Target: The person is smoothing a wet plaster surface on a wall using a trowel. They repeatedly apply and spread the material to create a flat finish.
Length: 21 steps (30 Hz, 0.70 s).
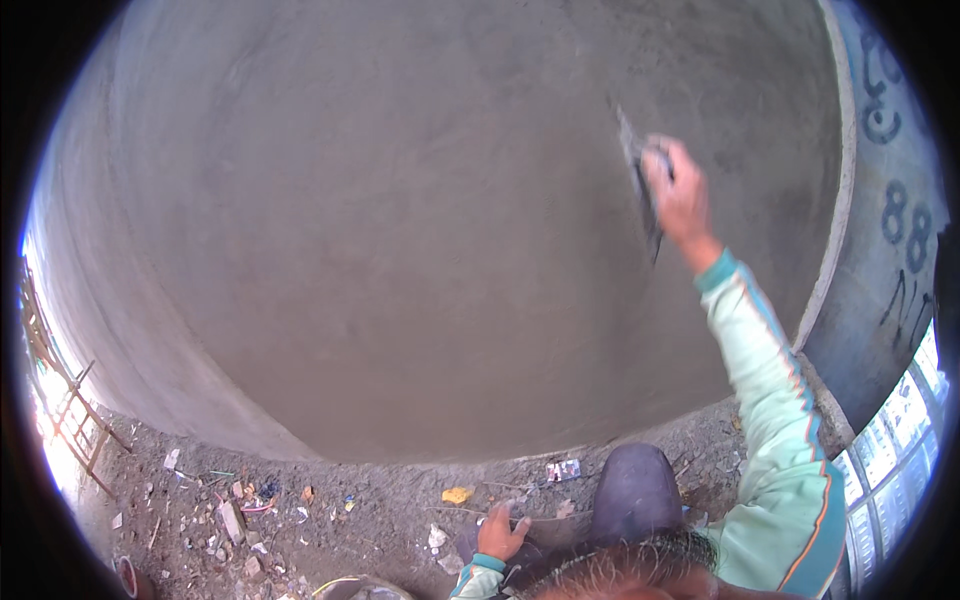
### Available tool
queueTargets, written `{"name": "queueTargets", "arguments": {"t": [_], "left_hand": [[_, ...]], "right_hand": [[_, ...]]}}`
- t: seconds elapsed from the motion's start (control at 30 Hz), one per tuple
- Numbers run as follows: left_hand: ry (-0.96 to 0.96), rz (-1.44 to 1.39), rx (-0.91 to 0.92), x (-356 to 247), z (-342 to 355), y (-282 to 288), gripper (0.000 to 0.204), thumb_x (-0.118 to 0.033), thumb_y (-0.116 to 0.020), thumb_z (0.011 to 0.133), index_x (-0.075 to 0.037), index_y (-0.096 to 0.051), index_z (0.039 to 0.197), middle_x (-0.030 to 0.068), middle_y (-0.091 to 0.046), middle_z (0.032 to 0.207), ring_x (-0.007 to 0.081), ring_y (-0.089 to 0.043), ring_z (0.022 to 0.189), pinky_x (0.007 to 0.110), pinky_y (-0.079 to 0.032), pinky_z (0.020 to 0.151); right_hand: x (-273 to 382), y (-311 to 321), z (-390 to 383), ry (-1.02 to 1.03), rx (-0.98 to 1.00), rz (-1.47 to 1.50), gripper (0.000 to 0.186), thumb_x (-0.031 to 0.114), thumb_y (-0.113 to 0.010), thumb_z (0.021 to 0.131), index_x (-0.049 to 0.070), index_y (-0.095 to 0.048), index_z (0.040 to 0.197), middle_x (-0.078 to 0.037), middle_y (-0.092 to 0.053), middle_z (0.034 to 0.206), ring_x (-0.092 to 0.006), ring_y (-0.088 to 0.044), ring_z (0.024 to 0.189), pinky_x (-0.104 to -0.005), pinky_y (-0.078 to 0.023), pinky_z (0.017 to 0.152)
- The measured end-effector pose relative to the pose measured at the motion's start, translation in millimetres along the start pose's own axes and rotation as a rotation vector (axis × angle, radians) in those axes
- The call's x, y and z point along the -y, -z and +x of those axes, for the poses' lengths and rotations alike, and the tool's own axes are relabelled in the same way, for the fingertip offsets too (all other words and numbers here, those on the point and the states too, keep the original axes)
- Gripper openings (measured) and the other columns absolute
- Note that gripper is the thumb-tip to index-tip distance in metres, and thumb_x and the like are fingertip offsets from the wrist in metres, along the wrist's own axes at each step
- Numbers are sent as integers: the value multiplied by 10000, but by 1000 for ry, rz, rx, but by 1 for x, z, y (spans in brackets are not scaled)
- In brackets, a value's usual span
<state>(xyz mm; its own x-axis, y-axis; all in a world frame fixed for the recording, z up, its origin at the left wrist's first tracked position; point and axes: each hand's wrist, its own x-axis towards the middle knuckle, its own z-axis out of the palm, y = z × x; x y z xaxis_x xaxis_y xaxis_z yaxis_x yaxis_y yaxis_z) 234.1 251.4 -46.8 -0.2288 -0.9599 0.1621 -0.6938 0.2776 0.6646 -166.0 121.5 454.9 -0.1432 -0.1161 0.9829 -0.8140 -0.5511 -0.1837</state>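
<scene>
My right hand is closed around the handle of a plastering trowel. The trowel's long, thin metal blade stands nearly upright along the grey plastered wall, on its right part; whether its whole face touches the plaster cannot be seen. Smooth, damp-looking plaster spreads around the blade, darker toward the bottom and right. Low in the view, my left hand rests near my left leg, with thumb and fingers apart and nothing in it. My right knee, in dark cloth, is bent close to the wall's foot.
Rubble and litter cover the ground, with a brick piece at left. A bucket-like rim shows at the lower edge. Sticks lean far left. A painted grey surface borders the wall at right, above pale ribbed sheets.
</scene>
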Motion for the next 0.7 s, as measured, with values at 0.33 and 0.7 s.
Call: {"name": "queueTargets", "arguments": {"t": [0.33, 0.7], "left_hand": [[104, 314, 176, 32, -20, -37, 615, -487, -638, 931, -99, -580, 1405, 156, -573, 1472, 355, -496, 1397, 657, -268, 1169], [103, 397, 144, 36, -19, -30, 562, -471, -638, 930, -114, -609, 1363, 135, -564, 1460, 324, -435, 1438, 623, -238, 1199]], "right_hand": [[8, 0, 189, 85, 177, -191, 391, 342, -634, 956, 64, -741, 1209, -174, -761, 1107, -306, -737, 1010, -383, -544, 904], [75, -196, -120, 466, 577, -380, 371, 311, -687, 922, 135, -657, 1246, -55, -698, 798, -278, -691, 655, -413, -554, 529]]}}
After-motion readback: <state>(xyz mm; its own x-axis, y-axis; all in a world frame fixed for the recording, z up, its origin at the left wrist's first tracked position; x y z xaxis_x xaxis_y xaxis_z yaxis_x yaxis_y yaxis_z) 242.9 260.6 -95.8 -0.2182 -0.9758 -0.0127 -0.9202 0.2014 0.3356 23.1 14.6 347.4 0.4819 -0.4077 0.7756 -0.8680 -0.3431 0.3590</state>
